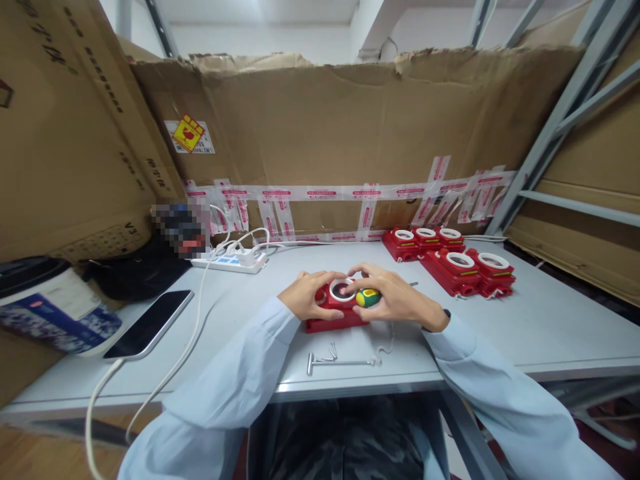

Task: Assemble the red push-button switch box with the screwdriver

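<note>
A red box-shaped device (334,323) with a white ring (342,290) round a dark window lies on the table before me. My left hand (311,295) is closed round its left side, fingers on top and thumb at the front. Over its right side is my right hand (395,293), curled round a screwdriver with a green and yellow handle (369,297). The screwdriver's shaft sticks out to the right, and one fingertip touches the ring. Just in front lie a small metal T-shaped rod (340,363), several screws (331,352) and a thin white cord (389,345).
Several similar red devices (453,270) stand at the back right. On the left are a phone (150,325) with a cable, a large cup (57,307), a black bag (135,267) and a power strip (235,262). A cardboard wall (320,127) closes off the back.
</note>
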A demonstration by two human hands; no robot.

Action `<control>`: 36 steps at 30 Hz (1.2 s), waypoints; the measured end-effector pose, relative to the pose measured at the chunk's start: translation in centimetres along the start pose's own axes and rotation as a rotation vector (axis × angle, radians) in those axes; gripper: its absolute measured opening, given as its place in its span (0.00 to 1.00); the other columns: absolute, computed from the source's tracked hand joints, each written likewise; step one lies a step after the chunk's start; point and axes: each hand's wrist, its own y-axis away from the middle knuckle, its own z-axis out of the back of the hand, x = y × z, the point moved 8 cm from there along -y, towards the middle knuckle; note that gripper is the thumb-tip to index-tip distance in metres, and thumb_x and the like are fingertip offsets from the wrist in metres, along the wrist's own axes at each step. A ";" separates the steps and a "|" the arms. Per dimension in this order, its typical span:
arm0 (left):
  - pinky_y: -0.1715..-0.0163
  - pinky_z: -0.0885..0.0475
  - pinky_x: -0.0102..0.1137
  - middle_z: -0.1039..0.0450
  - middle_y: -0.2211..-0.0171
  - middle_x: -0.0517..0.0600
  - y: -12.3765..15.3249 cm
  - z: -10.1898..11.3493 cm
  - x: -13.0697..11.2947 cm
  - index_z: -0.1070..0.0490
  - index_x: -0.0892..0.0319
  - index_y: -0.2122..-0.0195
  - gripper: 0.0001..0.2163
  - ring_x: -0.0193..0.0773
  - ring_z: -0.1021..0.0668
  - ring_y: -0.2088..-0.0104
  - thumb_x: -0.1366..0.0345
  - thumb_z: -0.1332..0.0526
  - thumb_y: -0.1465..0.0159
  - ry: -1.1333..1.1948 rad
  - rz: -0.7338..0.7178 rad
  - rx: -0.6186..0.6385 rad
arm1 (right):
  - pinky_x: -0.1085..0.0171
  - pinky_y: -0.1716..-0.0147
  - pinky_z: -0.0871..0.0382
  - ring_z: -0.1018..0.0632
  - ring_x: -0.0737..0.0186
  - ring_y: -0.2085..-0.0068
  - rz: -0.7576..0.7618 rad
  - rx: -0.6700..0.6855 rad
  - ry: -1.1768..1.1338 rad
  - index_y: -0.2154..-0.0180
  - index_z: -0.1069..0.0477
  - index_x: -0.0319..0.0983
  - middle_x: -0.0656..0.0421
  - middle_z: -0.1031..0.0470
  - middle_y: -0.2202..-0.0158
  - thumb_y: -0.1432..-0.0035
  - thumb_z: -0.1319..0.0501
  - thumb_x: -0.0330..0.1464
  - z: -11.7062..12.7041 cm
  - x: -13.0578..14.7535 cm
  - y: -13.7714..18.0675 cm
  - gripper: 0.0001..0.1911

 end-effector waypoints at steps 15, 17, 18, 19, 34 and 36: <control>0.49 0.38 0.39 0.29 0.49 0.52 -0.1 0.1 0.3 0.38 0.52 0.47 0.31 0.47 0.26 0.51 0.50 0.34 0.50 0.057 -0.022 -0.025 | 0.58 0.55 0.34 0.28 0.57 0.54 0.001 0.004 -0.019 0.55 0.27 0.47 0.55 0.34 0.50 0.52 0.37 0.35 0.0 0.2 0.1 0.19; 0.49 0.38 0.39 0.29 0.49 0.52 -0.1 0.0 0.4 0.38 0.52 0.47 0.31 0.47 0.26 0.51 0.49 0.34 0.50 0.061 -0.027 -0.030 | 0.58 0.55 0.34 0.27 0.57 0.54 0.000 0.003 -0.024 0.55 0.27 0.47 0.55 0.33 0.50 0.52 0.37 0.35 0.1 0.1 0.1 0.19; 0.49 0.38 0.39 0.29 0.49 0.51 -0.1 0.0 0.4 0.38 0.52 0.47 0.31 0.47 0.26 0.51 0.49 0.34 0.50 0.060 -0.029 -0.031 | 0.58 0.55 0.34 0.27 0.57 0.54 0.000 0.005 -0.026 0.55 0.27 0.47 0.55 0.33 0.50 0.52 0.37 0.35 0.1 0.1 0.1 0.19; 0.48 0.38 0.39 0.29 0.49 0.51 -0.1 0.0 0.4 0.38 0.52 0.47 0.31 0.47 0.26 0.51 0.49 0.34 0.50 0.057 -0.030 -0.032 | 0.58 0.55 0.34 0.27 0.57 0.54 0.000 0.008 -0.028 0.55 0.27 0.47 0.55 0.33 0.50 0.52 0.37 0.35 0.0 0.1 0.1 0.19; 0.49 0.38 0.40 0.30 0.48 0.51 0.0 -0.2 0.2 0.38 0.53 0.47 0.30 0.47 0.27 0.51 0.51 0.34 0.49 -0.003 -0.040 -0.027 | 0.59 0.53 0.35 0.27 0.57 0.55 -0.034 0.029 -0.098 0.56 0.27 0.45 0.56 0.31 0.51 0.52 0.37 0.34 -0.3 -0.5 0.1 0.18; 0.49 0.39 0.41 0.31 0.48 0.50 0.0 -0.2 0.2 0.39 0.52 0.47 0.30 0.47 0.27 0.50 0.51 0.34 0.49 -0.009 -0.039 -0.023 | 0.59 0.54 0.35 0.27 0.58 0.55 -0.033 0.029 -0.117 0.56 0.27 0.45 0.56 0.30 0.52 0.52 0.37 0.34 -0.3 -0.7 0.0 0.18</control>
